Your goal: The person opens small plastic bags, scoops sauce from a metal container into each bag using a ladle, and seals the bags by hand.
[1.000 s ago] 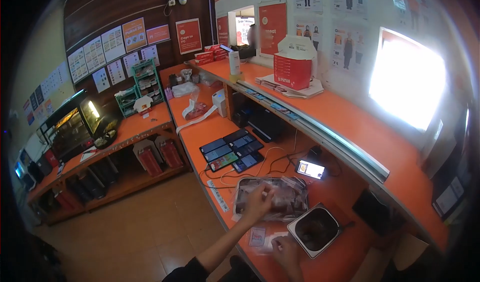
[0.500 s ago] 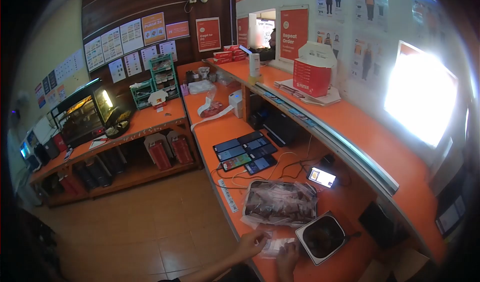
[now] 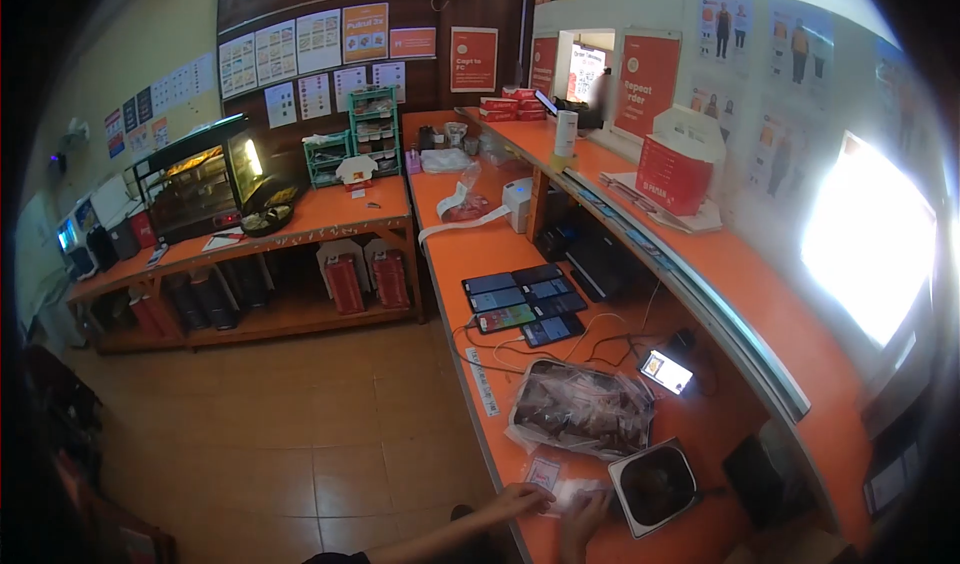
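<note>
At the near edge of the orange counter, a small clear plastic bag (image 3: 543, 473) with printing on it lies between my hands. My left hand (image 3: 522, 501) has its fingers closed at the bag's left side. Over a whitish part of the plastic, my right hand (image 3: 588, 516) is curled, its fingertips partly hidden. Just beyond them a dark tray (image 3: 533, 384) holds a heap of small plastic packets (image 3: 590, 414) with dark brown contents. To the right of my right hand stands a metal pan (image 3: 625, 499) with something dark inside.
Several phones (image 3: 525, 304) and cables lie farther along the counter (image 3: 455, 264), with a lit phone (image 3: 667, 372) near the tray. A label printer (image 3: 517, 204) trails paper. On the raised shelf stands a red box (image 3: 675, 174). A display warmer (image 3: 195, 179) is at the far left.
The view has swung left, so the counter things sit farther right in it. My left hand has come down lower beside the bag, closer to my right hand.
</note>
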Demonstrator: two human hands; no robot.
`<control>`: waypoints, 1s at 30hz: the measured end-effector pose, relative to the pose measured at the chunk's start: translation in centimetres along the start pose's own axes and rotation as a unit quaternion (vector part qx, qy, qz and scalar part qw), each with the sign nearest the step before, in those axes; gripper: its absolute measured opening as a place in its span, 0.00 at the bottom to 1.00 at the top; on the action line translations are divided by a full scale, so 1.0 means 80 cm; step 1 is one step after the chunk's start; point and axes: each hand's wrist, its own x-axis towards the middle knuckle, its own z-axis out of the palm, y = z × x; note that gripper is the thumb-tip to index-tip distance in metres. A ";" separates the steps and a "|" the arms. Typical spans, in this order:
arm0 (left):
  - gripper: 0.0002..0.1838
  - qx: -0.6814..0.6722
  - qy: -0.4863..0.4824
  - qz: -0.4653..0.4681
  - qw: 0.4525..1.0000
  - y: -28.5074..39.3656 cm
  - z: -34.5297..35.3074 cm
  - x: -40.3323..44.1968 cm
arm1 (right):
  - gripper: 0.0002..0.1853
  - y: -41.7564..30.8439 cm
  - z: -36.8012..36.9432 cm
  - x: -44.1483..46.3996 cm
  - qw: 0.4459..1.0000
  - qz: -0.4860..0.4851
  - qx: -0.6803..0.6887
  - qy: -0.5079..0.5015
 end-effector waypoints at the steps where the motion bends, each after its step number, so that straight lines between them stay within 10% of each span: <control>1: 0.17 0.019 -0.007 0.001 1.000 -0.002 0.001 0.003 | 0.03 0.002 0.002 0.001 0.999 -0.018 -0.023 0.016; 18: 0.18 0.002 -0.019 0.071 0.997 -0.026 0.028 0.018 | 0.06 0.019 -0.013 -0.004 0.995 -0.004 -0.103 -0.008; 24: 0.23 -0.074 -0.030 0.035 0.996 -0.032 0.026 0.033 | 0.06 0.001 -0.006 0.005 0.998 -0.062 0.001 0.032; 26: 0.26 -0.233 0.024 -0.137 0.962 0.031 0.040 0.023 | 0.06 -0.014 -0.007 0.009 0.994 -0.105 0.019 0.037; 29: 0.26 -0.164 0.025 -0.062 0.984 0.060 0.042 0.011 | 0.13 -0.054 -0.029 0.011 0.973 -0.020 0.165 -0.160; 30: 0.26 -0.165 0.028 -0.060 0.984 0.054 0.038 0.012 | 0.12 -0.067 -0.034 0.018 0.978 -0.150 0.068 -0.130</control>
